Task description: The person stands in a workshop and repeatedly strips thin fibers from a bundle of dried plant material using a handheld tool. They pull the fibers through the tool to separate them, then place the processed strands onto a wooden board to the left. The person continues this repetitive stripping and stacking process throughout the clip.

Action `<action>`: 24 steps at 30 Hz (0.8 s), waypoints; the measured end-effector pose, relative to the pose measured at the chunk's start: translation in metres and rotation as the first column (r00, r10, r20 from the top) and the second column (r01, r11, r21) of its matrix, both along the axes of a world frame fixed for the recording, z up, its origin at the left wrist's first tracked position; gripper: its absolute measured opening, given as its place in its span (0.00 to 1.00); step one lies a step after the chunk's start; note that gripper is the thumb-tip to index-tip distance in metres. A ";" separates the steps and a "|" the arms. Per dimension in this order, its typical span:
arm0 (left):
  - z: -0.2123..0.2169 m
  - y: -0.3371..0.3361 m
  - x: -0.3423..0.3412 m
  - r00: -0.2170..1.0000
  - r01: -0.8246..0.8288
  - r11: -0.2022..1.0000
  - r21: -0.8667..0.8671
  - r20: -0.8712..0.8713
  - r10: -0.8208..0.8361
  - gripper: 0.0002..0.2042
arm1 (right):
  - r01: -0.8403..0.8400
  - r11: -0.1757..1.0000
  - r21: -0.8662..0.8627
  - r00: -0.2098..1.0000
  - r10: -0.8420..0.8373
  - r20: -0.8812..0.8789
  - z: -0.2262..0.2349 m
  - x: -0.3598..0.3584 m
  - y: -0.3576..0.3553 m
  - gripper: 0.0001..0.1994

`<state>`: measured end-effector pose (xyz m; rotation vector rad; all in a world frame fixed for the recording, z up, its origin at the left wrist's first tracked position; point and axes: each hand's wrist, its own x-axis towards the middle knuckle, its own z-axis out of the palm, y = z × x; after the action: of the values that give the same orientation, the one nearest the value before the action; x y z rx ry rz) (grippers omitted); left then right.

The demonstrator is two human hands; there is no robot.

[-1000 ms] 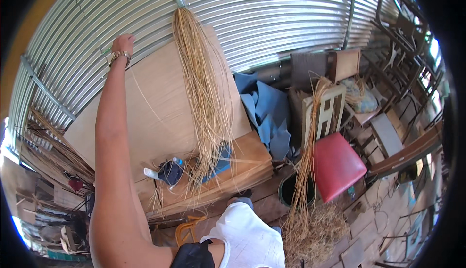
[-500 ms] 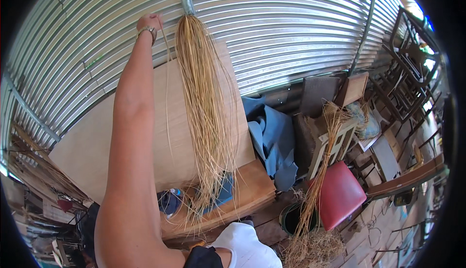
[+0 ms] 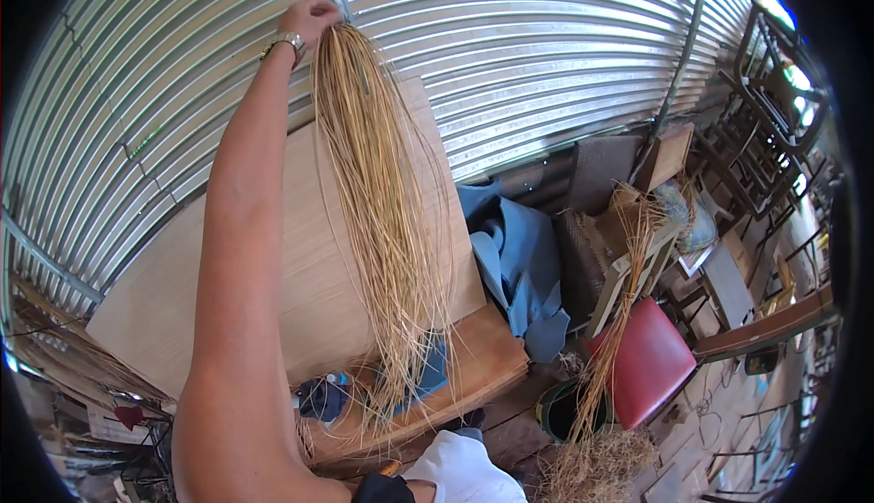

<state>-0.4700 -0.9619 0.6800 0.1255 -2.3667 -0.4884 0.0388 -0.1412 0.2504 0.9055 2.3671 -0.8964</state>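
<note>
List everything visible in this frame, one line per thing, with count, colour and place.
bundle of long straw-coloured fibres: one, hanging against the wall, centre
corrugated metal wall: one, silver, across the top
plywood board: one, pale tan, leaning on the wall
blue cloth: one, right of the board
red-seated chair: one, lower right
second fibre bundle: one, tan, beside the chair
left hand: one, raised, gripping the hanging bundle's top; silver wristwatch on the wrist
right hand: not visible

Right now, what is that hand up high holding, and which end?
The left hand grips a long bundle of straw-coloured reeds by its top end, against the corrugated metal wall.
</note>
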 end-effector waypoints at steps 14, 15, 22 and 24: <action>-0.063 -0.053 -0.092 0.991 0.056 0.978 -0.203 -0.107 -0.080 0.16 | 0.185 0.982 0.040 0.980 -0.181 -0.088 0.028 0.123 -0.015 0.17; -0.073 -0.064 -0.089 0.996 0.034 0.975 -0.220 -0.079 -0.053 0.16 | 0.149 0.983 0.109 0.987 -0.142 -0.069 0.027 0.125 -0.011 0.17; -0.160 0.013 -0.074 0.976 -0.013 0.980 -0.199 -0.215 -0.030 0.20 | 0.397 0.914 0.088 0.872 -0.346 -0.345 0.047 0.109 -0.018 0.14; -0.213 0.106 -0.055 0.964 0.196 0.917 -0.347 -0.105 -0.245 0.21 | 0.430 0.902 0.045 0.836 -0.379 -0.397 0.056 0.112 -0.025 0.13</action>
<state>-0.5247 -0.8564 0.4665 -0.3279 -2.2905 -0.1852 0.1513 -0.1666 0.3064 1.4437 2.6322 -1.1769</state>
